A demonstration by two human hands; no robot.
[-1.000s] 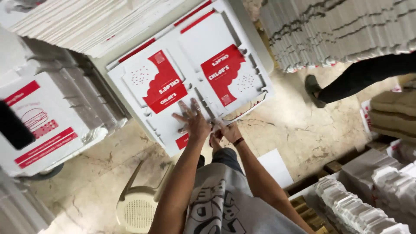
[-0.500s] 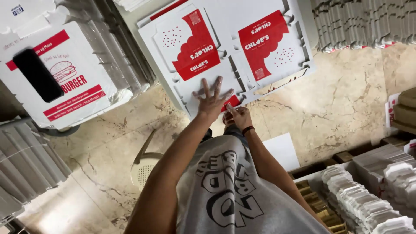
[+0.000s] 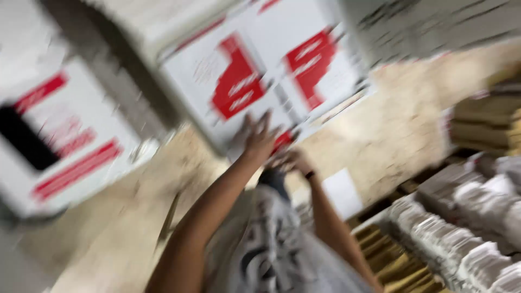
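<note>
The whole view is motion-blurred. A flat white cardboard box sheet [image 3: 260, 81] with red printed panels lies on the floor in front of me. My left hand [image 3: 259, 135] rests flat on its near part with the fingers spread. My right hand [image 3: 290, 160], with a dark band on the wrist, is just beside it at the sheet's near edge, its fingers curled around a red flap. Both forearms reach forward over my grey printed shirt [image 3: 271, 244].
A stack of white and red boxes [image 3: 70, 152] stands at the left with a black object [image 3: 24, 138] on top. Stacked folded cartons [image 3: 472, 233] fill the lower right, and brown cardboard [image 3: 488, 119] sits at the right. A white paper [image 3: 342, 190] lies on the marble floor [image 3: 391, 125].
The camera has swung and the picture has gone blurry. Both hands stay at the near edge of the sheet, the left still spread flat, the right still curled beside it.
</note>
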